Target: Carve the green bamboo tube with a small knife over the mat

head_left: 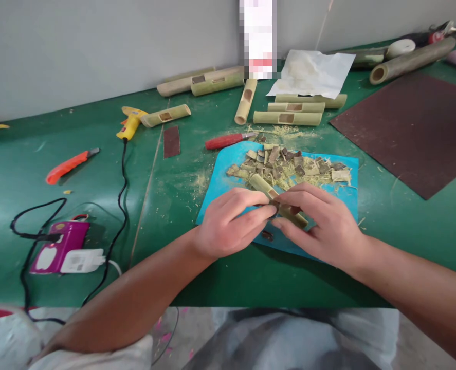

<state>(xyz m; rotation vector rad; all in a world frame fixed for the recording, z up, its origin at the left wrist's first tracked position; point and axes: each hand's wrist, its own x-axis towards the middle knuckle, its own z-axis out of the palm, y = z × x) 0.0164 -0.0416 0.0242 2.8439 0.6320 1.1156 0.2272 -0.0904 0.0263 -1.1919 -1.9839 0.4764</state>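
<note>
A short bamboo tube [261, 184] with a cut-out opening lies slantwise on a blue mat [216, 190], partly hidden by my hands. Over its middle, my left hand [233, 221] is closed, thumb and fingers pinching a small dark brown piece [274, 204]. My right hand [320, 221] meets it from the other side, fingertips and thumb closed around the same piece. Fingers cover most of the piece, so its kind is unclear. Bamboo chips [277, 162] and shavings are heaped on the mat beyond the tube. A small dark scrap [267, 235] sits below my fingers.
Beyond the mat lie a red-handled knife [223, 141] and several notched bamboo tubes [287, 118]. To the left are a yellow glue gun [130, 123], an orange cutter [68, 167] and a purple power strip [60, 246] with cords. A brown sheet [413, 133] lies right.
</note>
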